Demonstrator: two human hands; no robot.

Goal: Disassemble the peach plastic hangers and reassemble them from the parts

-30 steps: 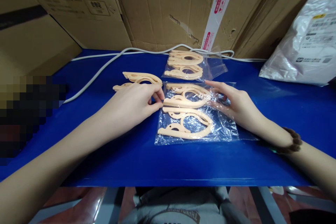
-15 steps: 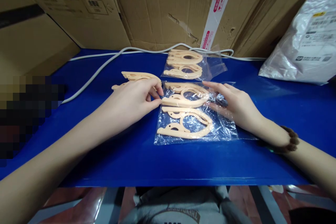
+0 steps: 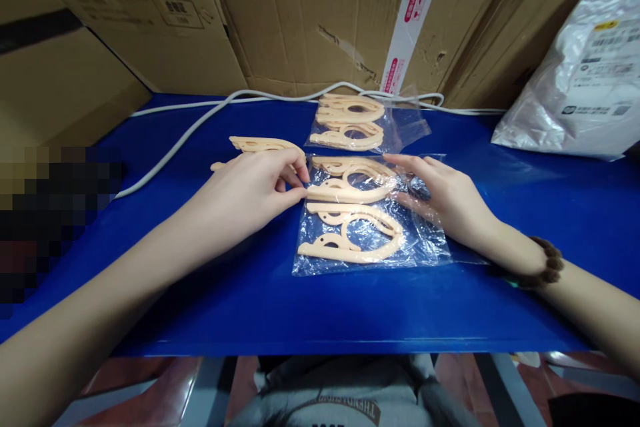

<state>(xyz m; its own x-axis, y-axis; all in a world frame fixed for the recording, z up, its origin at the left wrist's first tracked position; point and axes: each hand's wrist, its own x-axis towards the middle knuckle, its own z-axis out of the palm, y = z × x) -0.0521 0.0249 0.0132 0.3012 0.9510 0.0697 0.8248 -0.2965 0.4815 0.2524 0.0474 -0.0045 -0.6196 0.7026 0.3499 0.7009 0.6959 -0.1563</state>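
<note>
Beige folding hangers (image 3: pixel 350 195) lie one above the other inside a clear plastic bag (image 3: pixel 425 247) on the blue table. At the bag's left edge, my left hand (image 3: pixel 265 180) has its thumb and fingers curled together by the end of the upper hanger. My right hand (image 3: pixel 445 197) rests over the bag's right side, index finger and thumb stretched apart around the rounded end of that hanger. Behind my left hand are loose beige hangers (image 3: pixel 263 143), partly hidden. A second bagged set of hangers (image 3: pixel 350 137) lies just behind the first bag.
A white cable (image 3: pixel 200 123) runs along the back of the table (image 3: pixel 325 320). Large cardboard boxes (image 3: pixel 300 13) stand behind it. A plastic mailing bag (image 3: pixel 565 107) with labels sits at the back right. Part of the left side is pixelated.
</note>
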